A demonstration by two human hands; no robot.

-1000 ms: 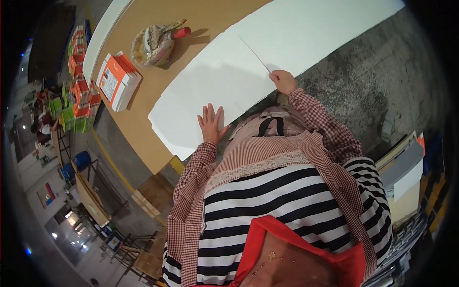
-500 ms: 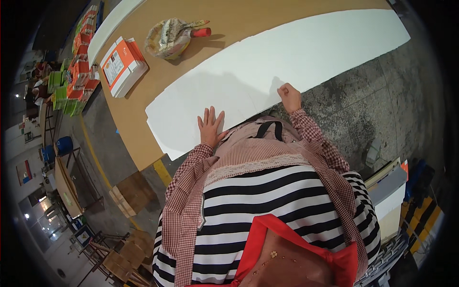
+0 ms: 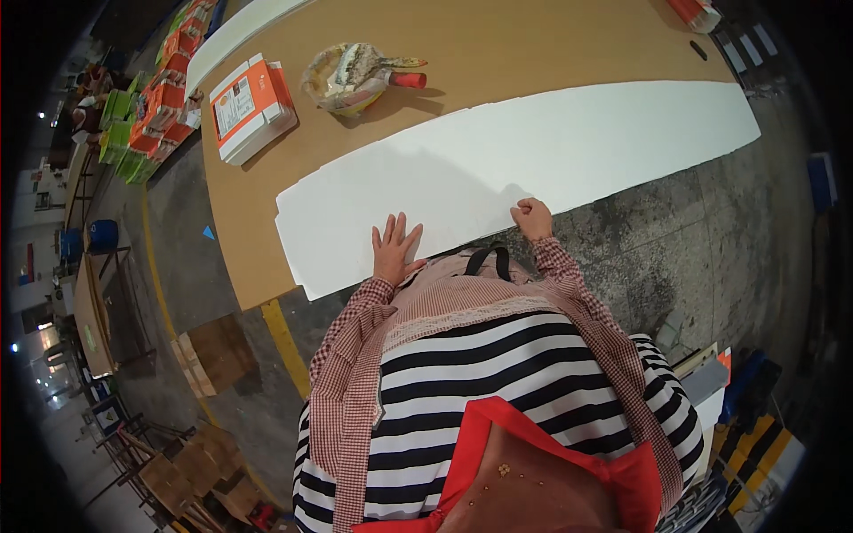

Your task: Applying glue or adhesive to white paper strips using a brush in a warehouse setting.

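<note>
The left hand [image 3: 395, 252] is resting spread wide on the white sheet [image 3: 622, 133] atop the table [image 3: 506, 53], while the right hand [image 3: 533, 220] is curling at its near edge, contents unclear, the thin line there a second ago gone, the sheet seemingly lying flat.

Workshop: grey floor [image 3: 662, 258], yellow stripe [image 3: 286, 348], orange-green stacks [image 3: 162, 105], brown worktable [image 3: 551, 44].

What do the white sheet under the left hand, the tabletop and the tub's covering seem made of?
White sheet: probably paperboard, matte and smooth, with stiff-looking notched edges. Tabletop: perhaps fibreboard or cardboard, judging by its dull tan surface. Tub covering: likely thin plastic film, slightly glossy, going by its crinkles and translucent look.
</note>
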